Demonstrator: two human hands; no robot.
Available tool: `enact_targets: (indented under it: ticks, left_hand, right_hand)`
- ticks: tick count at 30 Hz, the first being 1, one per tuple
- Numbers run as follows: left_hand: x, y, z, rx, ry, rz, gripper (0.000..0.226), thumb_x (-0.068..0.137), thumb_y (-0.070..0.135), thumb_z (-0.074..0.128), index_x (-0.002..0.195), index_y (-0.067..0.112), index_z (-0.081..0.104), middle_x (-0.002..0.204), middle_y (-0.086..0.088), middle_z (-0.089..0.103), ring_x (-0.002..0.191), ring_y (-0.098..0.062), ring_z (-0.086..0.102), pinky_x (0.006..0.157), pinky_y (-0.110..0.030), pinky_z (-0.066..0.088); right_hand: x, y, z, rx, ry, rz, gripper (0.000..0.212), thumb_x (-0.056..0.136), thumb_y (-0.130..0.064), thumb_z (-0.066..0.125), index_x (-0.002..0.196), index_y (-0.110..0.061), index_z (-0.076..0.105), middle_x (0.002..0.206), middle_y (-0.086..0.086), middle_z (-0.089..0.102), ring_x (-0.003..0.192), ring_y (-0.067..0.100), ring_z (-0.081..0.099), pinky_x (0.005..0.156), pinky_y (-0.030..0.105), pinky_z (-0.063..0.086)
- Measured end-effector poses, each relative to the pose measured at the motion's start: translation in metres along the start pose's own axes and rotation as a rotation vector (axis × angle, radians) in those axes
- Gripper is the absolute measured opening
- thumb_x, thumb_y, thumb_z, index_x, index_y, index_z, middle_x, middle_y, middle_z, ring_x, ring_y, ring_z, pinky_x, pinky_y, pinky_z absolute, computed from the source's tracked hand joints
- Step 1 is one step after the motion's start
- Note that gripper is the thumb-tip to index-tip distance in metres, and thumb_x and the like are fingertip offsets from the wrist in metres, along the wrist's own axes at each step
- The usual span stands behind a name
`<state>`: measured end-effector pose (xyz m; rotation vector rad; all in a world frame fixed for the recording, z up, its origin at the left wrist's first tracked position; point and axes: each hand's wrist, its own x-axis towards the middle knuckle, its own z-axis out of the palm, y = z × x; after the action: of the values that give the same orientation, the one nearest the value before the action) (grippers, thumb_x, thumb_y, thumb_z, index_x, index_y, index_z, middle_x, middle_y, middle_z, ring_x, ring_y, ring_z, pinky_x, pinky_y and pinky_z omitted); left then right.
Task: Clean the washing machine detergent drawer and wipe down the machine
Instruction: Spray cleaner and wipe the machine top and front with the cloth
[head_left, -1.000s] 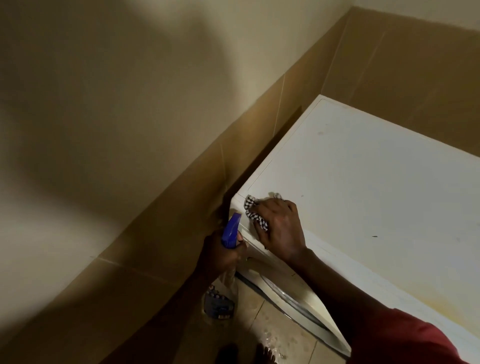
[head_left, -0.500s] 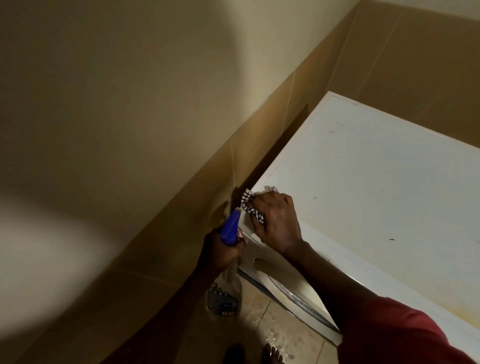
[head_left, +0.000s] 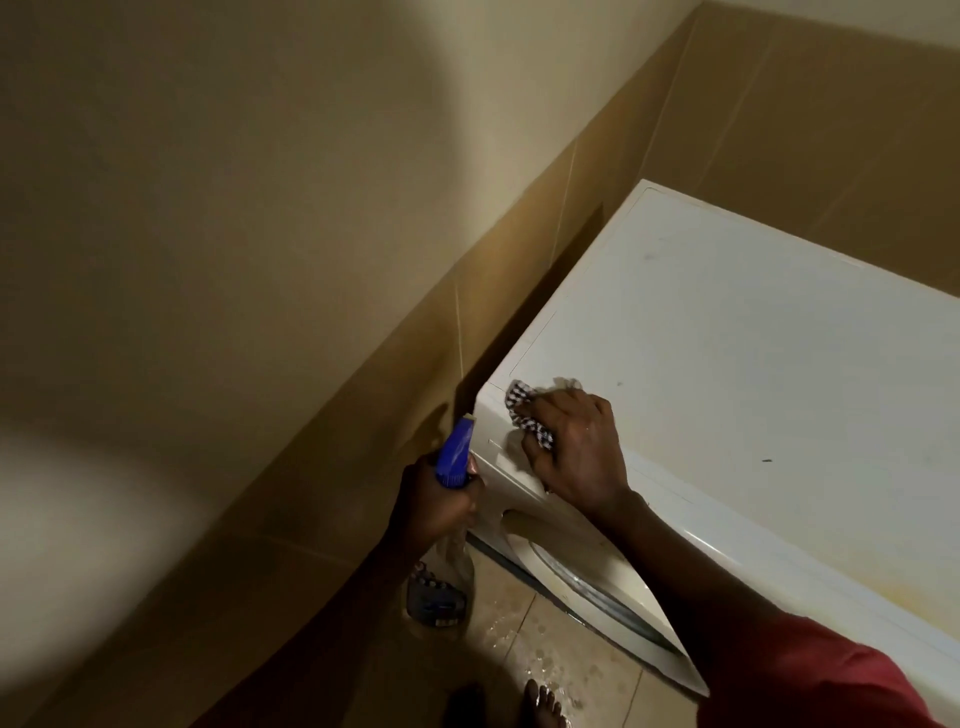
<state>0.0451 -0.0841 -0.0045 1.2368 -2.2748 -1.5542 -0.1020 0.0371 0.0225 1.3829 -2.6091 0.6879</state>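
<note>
Wipe-down step in hand: the right hand (head_left: 576, 452), fingers curled over a checked cloth (head_left: 524, 410), presses it on the front left corner of the washing machine (head_left: 753, 364), while the left hand (head_left: 431, 506) grips a spray bottle (head_left: 454, 452) just beside that corner; the next move probably calls for sweeping the cloth across the marked top.

Dim, warm light falls brightest on the machine (head_left: 753, 364) top, while broad soft shadows cover the wall (head_left: 208, 208) and lower left. Wide-angle distortion bends the tile lines (head_left: 566, 197), and the wet floor (head_left: 524, 623) shows faint glints.
</note>
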Motion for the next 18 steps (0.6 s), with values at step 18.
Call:
enact_targets:
  ticks: [18]
  left_hand:
    - [-0.033,0.022,0.039,-0.051,-0.159,-0.049,0.020,0.083,0.010,0.073,0.091,0.015,0.055,0.072,-0.006,0.063,0.059,-0.025,0.067,0.055,-0.036,0.060]
  right_hand:
    - [-0.063,0.021,-0.023,-0.094,0.108,0.244,0.030,0.078,-0.025,0.062,0.106,-0.021,0.070,0.105,-0.002,0.068,0.102,0.021,0.059,0.087,0.034,0.038]
